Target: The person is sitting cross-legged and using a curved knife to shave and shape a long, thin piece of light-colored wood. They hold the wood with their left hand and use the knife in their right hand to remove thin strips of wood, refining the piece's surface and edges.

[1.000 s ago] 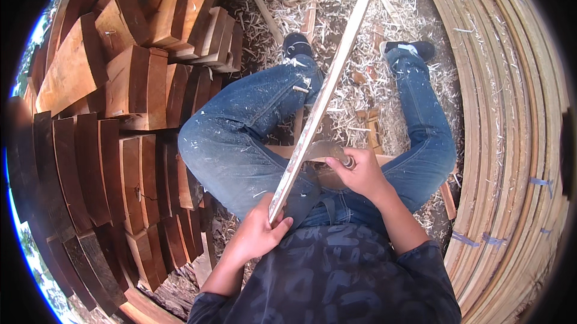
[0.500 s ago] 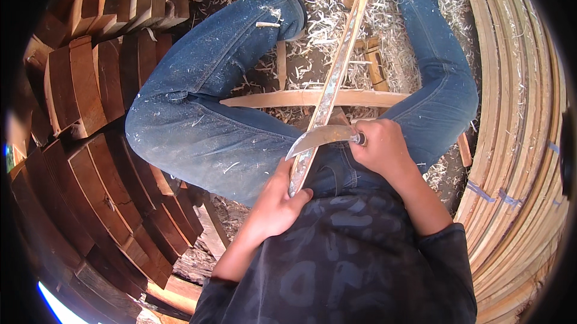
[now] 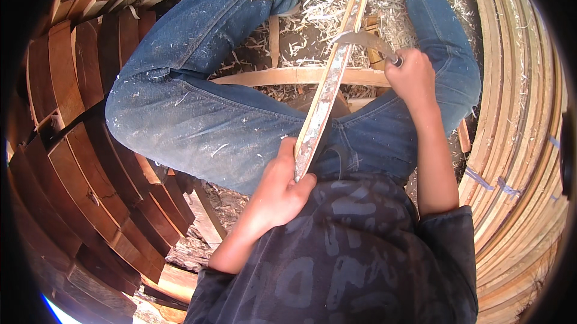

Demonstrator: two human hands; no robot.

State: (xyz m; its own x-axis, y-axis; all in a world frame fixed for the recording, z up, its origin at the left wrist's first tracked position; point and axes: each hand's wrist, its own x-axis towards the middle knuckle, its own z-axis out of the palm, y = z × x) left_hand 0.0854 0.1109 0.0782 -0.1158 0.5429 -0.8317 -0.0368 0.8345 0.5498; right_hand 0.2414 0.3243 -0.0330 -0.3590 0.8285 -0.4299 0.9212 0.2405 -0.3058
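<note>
A long, narrow wooden strip point(image 3: 325, 97) with mottled grey bark on its upper face slants up from my lap between my legs. My left hand point(image 3: 281, 187) grips its near end, thumb on one side and fingers on the other. In my right hand point(image 3: 412, 77), closed round the handle, is a knife with a curved blade point(image 3: 365, 39). The blade lies across the strip farther up, its tip at the strip's left edge. A thin sliver stands along the strip just beyond the blade. Under the strip, a pale curved wooden piece point(image 3: 264, 76) runs crosswise between my legs.
Dark wooden blocks point(image 3: 90, 162) are stacked in rows on the left. Long pale strips point(image 3: 505, 143), some tied with bluish bands, are bundled on the right. Curly wood shavings point(image 3: 318, 11) cover the ground between my legs.
My right hand has moved the knife away from my body, up along the strip, and my right arm is straighter. My left hand still holds the near end.
</note>
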